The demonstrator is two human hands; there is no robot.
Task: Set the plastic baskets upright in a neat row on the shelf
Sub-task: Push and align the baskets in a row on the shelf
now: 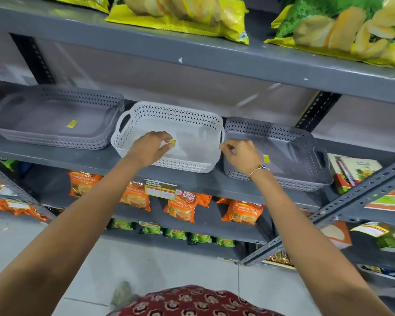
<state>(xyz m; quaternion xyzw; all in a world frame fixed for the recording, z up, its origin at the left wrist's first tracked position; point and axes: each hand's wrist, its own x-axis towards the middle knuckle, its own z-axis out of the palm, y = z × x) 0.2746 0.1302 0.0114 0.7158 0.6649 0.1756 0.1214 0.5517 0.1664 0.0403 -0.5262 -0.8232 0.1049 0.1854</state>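
Three perforated plastic baskets stand side by side on the grey metal shelf [100, 159], each tilted so its inside faces me. The left grey basket [55, 117] is a small stack. In the middle sits a white basket [180, 124]. My left hand [149, 148] grips the white basket's front rim, fingers curled inside near a yellow sticker. My right hand [242, 153] pinches that basket's right front corner, where it meets the right grey basket [283, 151]. The right hand's wrist covers part of the right basket's front wall.
Yellow snack bags [180, 14] lie on the shelf above. Orange tea packets [183, 206] fill the shelf below, with green packets lower still. A slotted metal upright [356, 197] slants across the right. Boxes [351, 172] stand right of the grey basket.
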